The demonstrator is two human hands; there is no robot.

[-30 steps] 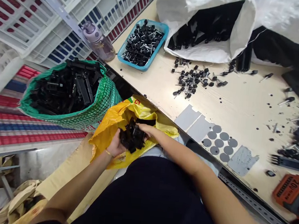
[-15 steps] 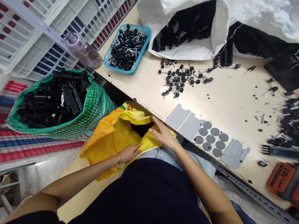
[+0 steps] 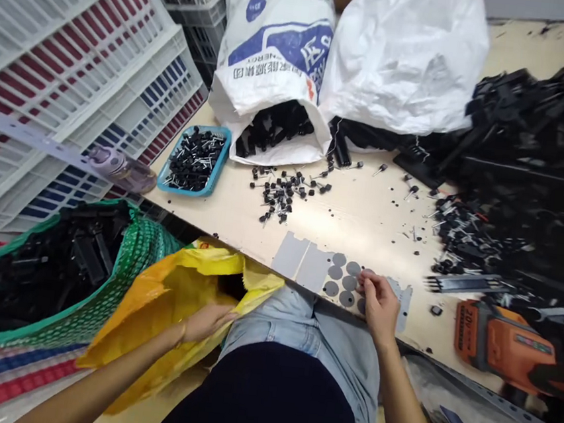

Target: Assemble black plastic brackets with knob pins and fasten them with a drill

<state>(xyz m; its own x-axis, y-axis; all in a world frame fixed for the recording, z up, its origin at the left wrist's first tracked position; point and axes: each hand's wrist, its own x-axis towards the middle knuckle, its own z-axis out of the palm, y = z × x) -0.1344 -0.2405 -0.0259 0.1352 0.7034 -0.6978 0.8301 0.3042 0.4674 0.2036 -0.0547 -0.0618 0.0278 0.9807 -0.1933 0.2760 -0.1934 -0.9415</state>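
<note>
My left hand (image 3: 209,322) is closed on the near edge of a yellow plastic sack (image 3: 152,319), whose mouth gapes beside my lap below the table edge. Over the table's front part is my right hand (image 3: 381,309), its fingers bent and drawn together at a group of flat grey discs (image 3: 347,299). Its fingertips meet the discs' right side; whether one is pinched between them I cannot make out. Left of the discs lie two flat grey plates (image 3: 314,268), and another grey plate (image 3: 404,306) is partly behind my right hand.
A blue basket (image 3: 225,156) of black-headed screws stands at the back left, near a bottle (image 3: 121,168). White sacks (image 3: 277,58) with black parts line the back. A green sack (image 3: 146,245) is at left. An orange tool battery (image 3: 467,332) and black parts (image 3: 526,215) are at right.
My right hand has left the yellow sack's rim and moved right to the grey discs. My left hand stays at the sack. The camera view has shifted to the right.
</note>
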